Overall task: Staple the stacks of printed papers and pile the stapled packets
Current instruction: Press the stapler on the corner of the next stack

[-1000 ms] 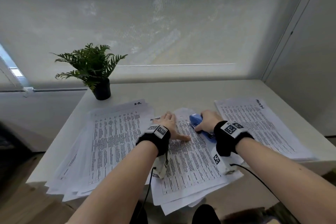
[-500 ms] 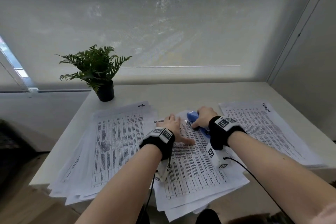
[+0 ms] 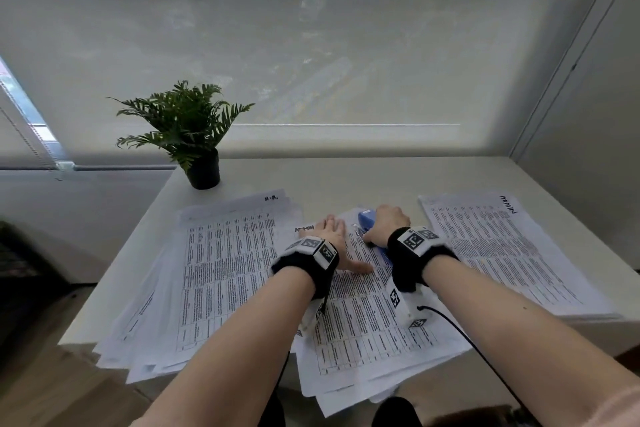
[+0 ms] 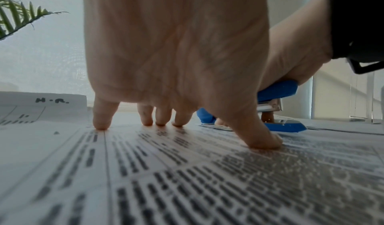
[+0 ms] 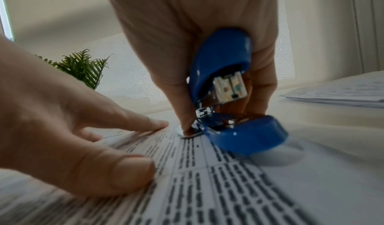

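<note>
There were 3 paper stacks on 1 table (image 3: 346, 180): 1 left (image 3: 221, 274), 1 near the middle (image 3: 374, 333) and 1 right (image 3: 502, 253). There was 1 stapler (image 5: 226, 87), 1 plant (image 3: 187, 121) at the far left, and 2 hands, left (image 3: 332, 236) and right (image 3: 388, 224).

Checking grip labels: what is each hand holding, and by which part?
Right hand grips the blue stapler around its top arm. Left hand holds nothing, pressing flat on the middle paper stack.
</note>
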